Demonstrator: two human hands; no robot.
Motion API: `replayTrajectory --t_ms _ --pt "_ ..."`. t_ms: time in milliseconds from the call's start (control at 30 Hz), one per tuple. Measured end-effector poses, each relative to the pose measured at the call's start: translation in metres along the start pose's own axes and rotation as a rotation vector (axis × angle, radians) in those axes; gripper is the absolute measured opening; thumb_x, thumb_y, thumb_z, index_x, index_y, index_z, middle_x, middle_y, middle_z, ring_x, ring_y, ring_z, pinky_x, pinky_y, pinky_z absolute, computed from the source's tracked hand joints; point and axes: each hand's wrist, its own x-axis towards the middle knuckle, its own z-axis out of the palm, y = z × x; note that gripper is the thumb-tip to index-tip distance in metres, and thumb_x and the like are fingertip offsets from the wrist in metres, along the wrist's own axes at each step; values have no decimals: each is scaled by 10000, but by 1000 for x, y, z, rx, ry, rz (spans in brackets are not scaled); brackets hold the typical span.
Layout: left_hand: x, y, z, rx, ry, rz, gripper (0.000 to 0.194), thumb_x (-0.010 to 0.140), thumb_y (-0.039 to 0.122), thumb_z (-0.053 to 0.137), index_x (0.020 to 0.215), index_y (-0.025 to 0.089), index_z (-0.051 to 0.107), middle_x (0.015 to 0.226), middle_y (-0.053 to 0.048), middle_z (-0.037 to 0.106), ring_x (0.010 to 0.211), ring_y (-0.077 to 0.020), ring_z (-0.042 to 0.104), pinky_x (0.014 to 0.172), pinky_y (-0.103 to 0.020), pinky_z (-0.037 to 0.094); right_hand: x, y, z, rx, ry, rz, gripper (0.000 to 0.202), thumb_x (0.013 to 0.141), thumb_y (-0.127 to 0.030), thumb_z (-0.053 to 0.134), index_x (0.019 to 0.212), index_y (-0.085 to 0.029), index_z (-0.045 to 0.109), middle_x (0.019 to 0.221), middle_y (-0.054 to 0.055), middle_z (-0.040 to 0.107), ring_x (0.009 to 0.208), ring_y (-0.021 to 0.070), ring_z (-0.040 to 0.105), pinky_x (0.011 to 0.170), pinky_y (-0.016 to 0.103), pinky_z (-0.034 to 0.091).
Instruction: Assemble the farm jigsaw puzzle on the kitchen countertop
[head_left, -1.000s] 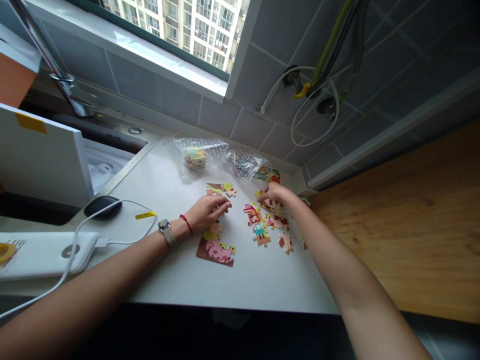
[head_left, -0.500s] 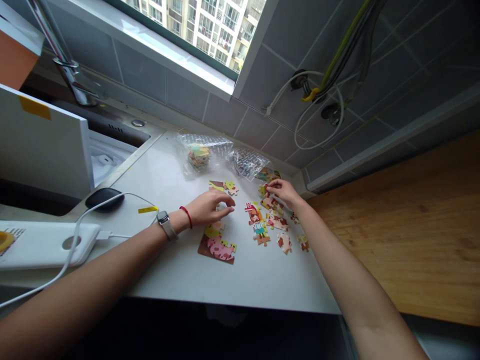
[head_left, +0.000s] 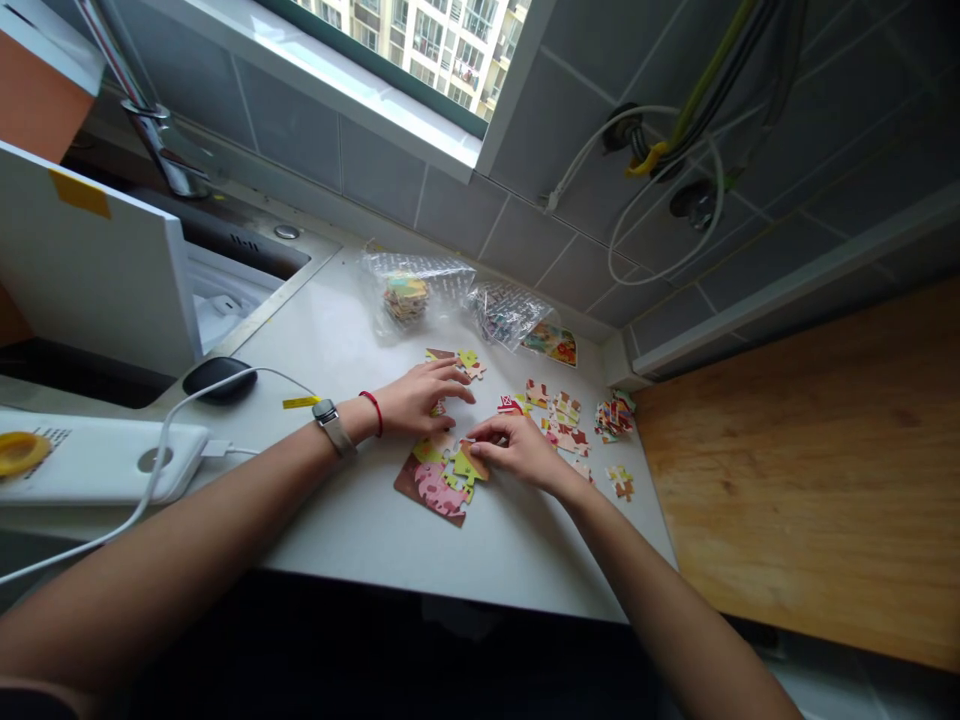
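A smooth, white worktop (head_left: 525, 560) fills the corner beneath a white-framed window (head_left: 442, 60), through which a pale apartment block shows. A grey tiled wall (head_left: 382, 170) rises behind it, with a bundle of yellow, black and white cables (head_left: 686, 135) hanging from it at the right. A varnished, light-brown wooden surface (head_left: 810, 440) adjoins the worktop's right edge. At the far left, a chrome tap (head_left: 161, 145) stands behind a dark metal sink (head_left: 232, 240), partly hidden by an upright white panel (head_left: 90, 255).

Near the middle of the worktop lies a partly joined cardboard jigsaw section with a spotted pink pig (head_left: 436, 492). The right hand (head_left: 480, 449) pinches a yellow-green and brown jigsaw piece (head_left: 466, 464) between thumb and fingers at the section's right edge; whether it is seated there cannot be told. The left hand (head_left: 459, 410) is half open, palm down, thumb parted from loosely spread fingers, over pieces just beyond the pig.

Loose pink-and-brown jigsaw pieces (head_left: 566, 410) lie to the right, near a small colourful heap of pieces (head_left: 615, 416). Two clear plastic bags of pieces (head_left: 407, 298) sit towards the wall. A rounded black mouse (head_left: 219, 381) lies left, near a long white plastic device (head_left: 97, 458).
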Motion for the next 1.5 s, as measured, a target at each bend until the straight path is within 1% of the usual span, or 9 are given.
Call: replayTrajectory --t_ms 300,567,767,867,967,1033,1167,1300,1500 --pt "-6 -3 -4 11 -120 -73 651 742 402 902 1351 316 690 1588 -109 486 1569 -510 158 1223 -713 229 3 6 5 137 -21 64 277 788 -409 805 918 -164 812 827 54 788 701 175 688 667 296 544" --pt "-7 -5 -1 17 -132 -108 697 728 398 913 1378 324 674 1612 -119 453 1567 -523 143 1218 -734 207 -6 -2 23 -336 197 -126 88 834 -280 818 867 -218 765 943 36 681 856 191 654 828 352 534" --pt "-8 -4 1 26 -106 -104 715 706 494 921 1360 316 690 1617 -123 446 1564 -531 145 1217 -731 208 -18 3 34 -374 338 -166 138 881 -334 787 946 -231 721 1037 60 631 972 244 652 915 425 558" --pt "-7 -4 1 31 -93 -102 632 753 516 886 1322 305 708 1596 -118 478 1563 -510 183 1229 -720 192 -43 2 55 -447 419 -246 189 952 -341 700 1119 -257 729 1194 121 648 1144 308 636 1019 502 544" --pt "-5 -6 1 39 -34 -106 344 932 460 723 1218 270 749 1514 -110 571 1540 -450 297 1228 -672 257 -71 3 81 -592 313 -363 506 918 -435 741 1383 -262 646 1494 180 564 1363 404 540 1095 605 506" --pt "-3 -9 2 36 19 -84 233 989 348 640 1156 241 761 1395 -106 659 1485 -382 416 1225 -604 327 -82 8 90 -666 277 -388 527 947 -390 705 1448 -259 605 1582 179 506 1440 418 487 1105 639 496" --pt "1 -16 4 -6 132 -38 212 918 136 626 1070 186 766 1207 -112 740 1310 -293 599 1177 -488 454 -79 22 78 -700 244 -427 429 1000 -259 615 1428 -273 630 1589 140 524 1480 364 479 1140 620 489" --pt "2 -17 0 -33 277 -186 327 857 14 517 1004 163 769 1173 -109 765 1142 -259 700 1040 -432 571 -67 30 56 -700 177 -522 383 1008 -254 602 1387 -239 659 1576 143 540 1496 349 466 1145 599 498" --pt "-1 -9 -11 -200 465 -461 454 790 -12 460 1085 154 764 1027 -58 792 708 -151 727 735 -285 644 -74 32 58 -520 490 -646 287 955 -194 624 1232 -222 692 1329 148 702 1391 326 572 1102 550 540"
